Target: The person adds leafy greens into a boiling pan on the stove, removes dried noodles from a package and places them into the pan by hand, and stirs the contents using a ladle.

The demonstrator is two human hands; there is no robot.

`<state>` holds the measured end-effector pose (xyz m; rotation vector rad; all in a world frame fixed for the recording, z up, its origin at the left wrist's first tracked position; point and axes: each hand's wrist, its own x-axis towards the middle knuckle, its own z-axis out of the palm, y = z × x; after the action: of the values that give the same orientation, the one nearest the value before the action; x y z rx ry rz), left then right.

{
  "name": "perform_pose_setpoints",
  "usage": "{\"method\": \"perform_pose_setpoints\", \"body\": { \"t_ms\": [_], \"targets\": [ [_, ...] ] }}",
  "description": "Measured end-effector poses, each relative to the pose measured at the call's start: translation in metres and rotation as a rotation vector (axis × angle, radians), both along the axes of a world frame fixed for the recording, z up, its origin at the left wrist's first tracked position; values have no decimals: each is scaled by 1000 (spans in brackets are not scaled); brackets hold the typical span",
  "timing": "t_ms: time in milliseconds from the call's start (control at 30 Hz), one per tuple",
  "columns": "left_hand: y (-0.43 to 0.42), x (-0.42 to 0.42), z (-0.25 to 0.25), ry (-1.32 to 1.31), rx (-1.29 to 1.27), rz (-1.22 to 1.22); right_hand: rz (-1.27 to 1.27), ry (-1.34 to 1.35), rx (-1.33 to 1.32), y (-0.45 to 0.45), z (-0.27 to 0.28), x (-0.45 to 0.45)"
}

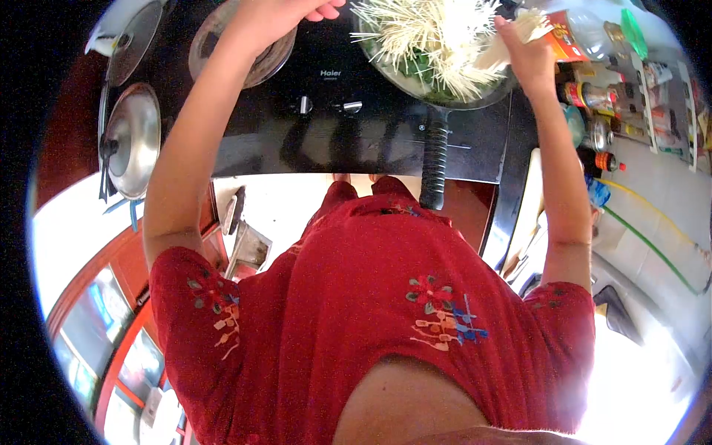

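At the top edge, left of the pan, is my left hand (pixel 297 9), partly cut off. Its visible fingertips are curled together; whatever they hold, if anything, is out of sight. My right hand (pixel 528 58), over the pan's right side, is closed on a bundle of pale dry noodles (pixel 535 25). More thin noodles (pixel 437 33) lie fanned out in the pan (pixel 443 104), on top of green leaves (pixel 417 68). The pan's black ribbed handle (pixel 434 159) points toward my body.
The pan is on a black stove (pixel 259 144) with two silver knobs. Another round pan (pixel 256 70) stands on the left burner. Metal lids (pixel 138 141) hang or lean at the far left. Bottles and jars (pixel 589 96) line the right side, near a green hose (pixel 653 248).
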<state>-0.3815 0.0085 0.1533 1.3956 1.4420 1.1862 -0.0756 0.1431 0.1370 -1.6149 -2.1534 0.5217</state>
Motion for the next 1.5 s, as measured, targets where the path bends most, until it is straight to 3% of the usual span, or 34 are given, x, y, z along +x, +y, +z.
{"method": "perform_pose_setpoints", "body": {
  "t_ms": [33,67,133,233,333,433,533,567,667,800,833,933,967,1067,1100,1200,1300,1400,1433,1500],
  "targets": [
    [3,3,-3,-2,0,-20,-2,-28,37,3,-9,3],
    [6,6,-4,-2,1,-40,99,64,-131,-2,-8,1],
    [11,17,-3,2,-31,-66,89,518,22,-21,-12,-29],
    [19,25,-6,15,-10,-159,76,516,-45,-25,-10,-35],
    [24,30,-10,-13,-74,-165,106,372,104,-23,-6,-17],
    [26,25,-20,64,-16,-290,65,396,103,-11,-11,3],
    [28,20,-27,56,-27,-334,-104,200,158,5,-6,12],
    [27,21,-28,57,-24,-341,-21,262,277,14,-11,15],
    [23,20,-28,59,-63,-320,-47,243,276,33,-14,16],
    [17,13,-30,51,-75,-293,-109,-400,235,66,-26,9],
    [15,11,-31,46,-89,-278,120,-946,525,79,-40,20],
    [9,5,-32,14,-114,-251,233,-710,541,106,-66,25],
    [7,3,-31,12,-126,-251,104,-991,935,85,-57,14],
    [4,-1,-34,-19,-127,-225,-19,-112,-85,34,24,-22],
    [3,0,-29,3,-139,-209,64,-266,219,56,1,-14],
    [4,2,-28,-24,-128,-216,-65,-192,76,37,32,-22],
    [10,11,-24,-10,-101,-241,-60,-4,66,43,28,-17],
    [21,23,-24,41,23,-235,42,25,-61,28,38,-18],
    [28,21,-24,170,-34,-313,127,-35,-269,24,46,-18],
    [38,40,-27,-123,55,-233,104,644,-540,0,46,-18]
  ]
}}
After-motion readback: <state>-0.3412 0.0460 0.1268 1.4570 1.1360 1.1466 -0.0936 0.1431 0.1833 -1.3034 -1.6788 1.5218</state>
